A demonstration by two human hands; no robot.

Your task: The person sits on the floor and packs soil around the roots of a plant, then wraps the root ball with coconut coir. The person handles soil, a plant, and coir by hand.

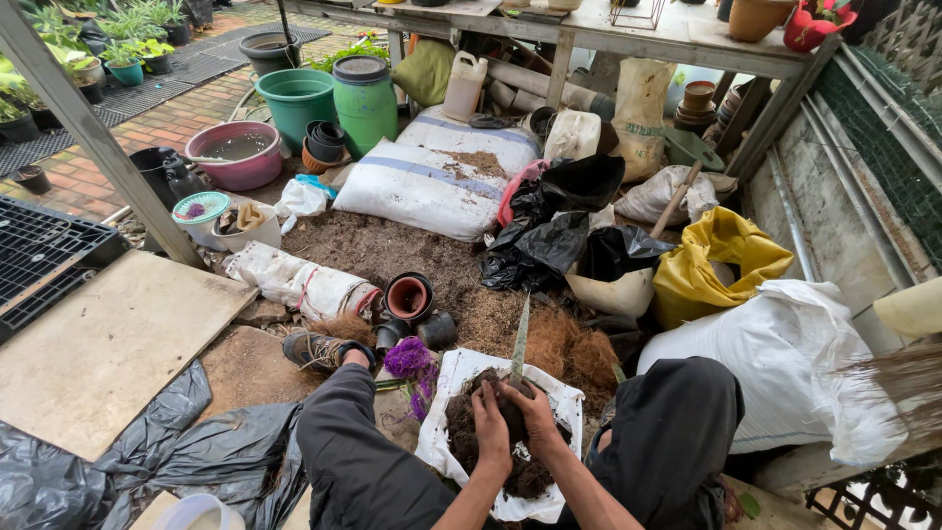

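I've got both hands low in the centre of the frame, left hand [491, 430] and right hand [533, 407] cupped tight around a soil root ball [510, 424] with one narrow leaf [520, 342], sat over a white sack [461, 378], and by my read it's not potted yet.

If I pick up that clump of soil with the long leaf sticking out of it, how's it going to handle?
The soil clump looks loose and crumbly, so it would probably shed bits onto the white sack unless cupped as the left hand and right hand cup it now. The thin upright leaf seems likely to flop if tilted.
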